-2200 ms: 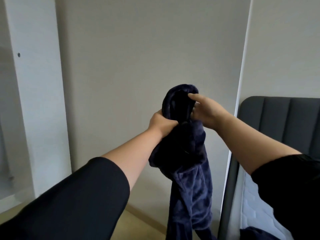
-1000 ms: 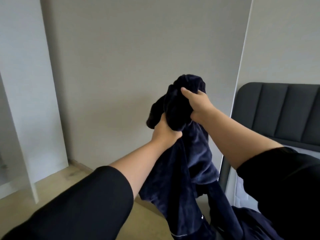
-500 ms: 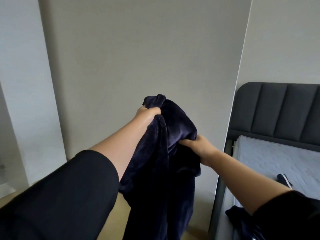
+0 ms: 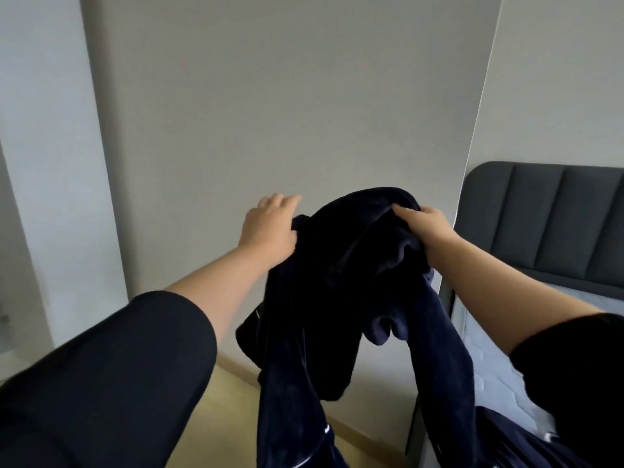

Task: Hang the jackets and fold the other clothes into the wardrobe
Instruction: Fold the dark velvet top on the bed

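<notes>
Fleece garment [image 4: 337, 298], navy: soft, limp, bulky; bunched top gripped by right hand [image 4: 426, 228], left hand [image 4: 266, 228] straight-fingered against its edge; probably best taken by shoulders.

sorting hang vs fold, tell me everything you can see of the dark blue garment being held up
The navy garment looks like plush fleece, with thin white piping low down. It hangs bunched in the air before the wall, its end out of frame. The right hand grips its top fold; the left hand touches its left edge, grip unclear.
</notes>
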`<state>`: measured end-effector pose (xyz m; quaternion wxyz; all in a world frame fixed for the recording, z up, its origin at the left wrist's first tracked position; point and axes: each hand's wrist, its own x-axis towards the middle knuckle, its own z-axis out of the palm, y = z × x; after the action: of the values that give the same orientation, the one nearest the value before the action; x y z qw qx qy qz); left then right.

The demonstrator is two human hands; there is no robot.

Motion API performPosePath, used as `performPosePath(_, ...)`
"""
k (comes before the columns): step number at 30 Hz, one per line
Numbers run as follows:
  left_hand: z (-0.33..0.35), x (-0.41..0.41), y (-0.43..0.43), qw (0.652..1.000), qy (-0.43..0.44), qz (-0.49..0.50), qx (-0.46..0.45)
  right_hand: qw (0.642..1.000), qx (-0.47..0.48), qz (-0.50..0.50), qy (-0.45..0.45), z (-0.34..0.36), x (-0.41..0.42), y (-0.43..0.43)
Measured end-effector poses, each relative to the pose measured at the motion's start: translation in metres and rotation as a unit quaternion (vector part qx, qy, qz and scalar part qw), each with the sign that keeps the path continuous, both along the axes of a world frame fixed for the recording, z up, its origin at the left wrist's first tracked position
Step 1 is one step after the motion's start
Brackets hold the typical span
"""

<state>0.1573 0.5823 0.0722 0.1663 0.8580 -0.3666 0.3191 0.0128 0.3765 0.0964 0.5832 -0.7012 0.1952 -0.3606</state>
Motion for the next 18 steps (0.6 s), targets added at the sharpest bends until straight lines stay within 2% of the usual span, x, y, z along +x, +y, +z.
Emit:
performPosePath(2, -0.002, -0.019, -0.01, 0.985, 0.014, -0.166, -0.031, 0.999, 0.043, -0.018, -0.01, 0.003, -0.001, -0.004)
performPosePath(4, -0.01, -0.04, -0.02, 0.964, 0.025, -0.261, -0.039, 0.996, 0.085, -0.032, -0.011, 0.004, -0.001, -0.006)
performPosePath(7, -0.023, -0.06, -0.031, 0.956, 0.083, -0.279, -0.029, 0.988, 0.154, -0.023, -0.007, 0.003, 0.001, -0.009)
performPosePath(10, -0.026, -0.068, -0.041, 0.943, 0.161, -0.261, -0.127, 0.985, 0.171, 0.022, 0.029, 0.0, 0.0, -0.01)
performPosePath(12, -0.014, -0.07, -0.046, 0.925, 0.205, -0.248, -0.201, 0.989, 0.135, 0.023, 0.061, -0.002, -0.003, -0.012)
performPosePath(14, 0.005, -0.067, -0.045, 0.897, 0.29, -0.236, -0.236, 0.989, 0.034, -0.002, 0.143, -0.001, -0.011, -0.014)
performPosePath(16, 0.024, -0.066, -0.041, 0.851, 0.402, -0.267, -0.207, 0.962, -0.096, -0.019, 0.254, 0.0, -0.018, -0.019)
performPosePath(18, 0.037, -0.07, -0.04, 0.817, 0.468, -0.288, -0.173, 0.928, -0.182, -0.032, 0.322, 0.001, -0.022, -0.021)
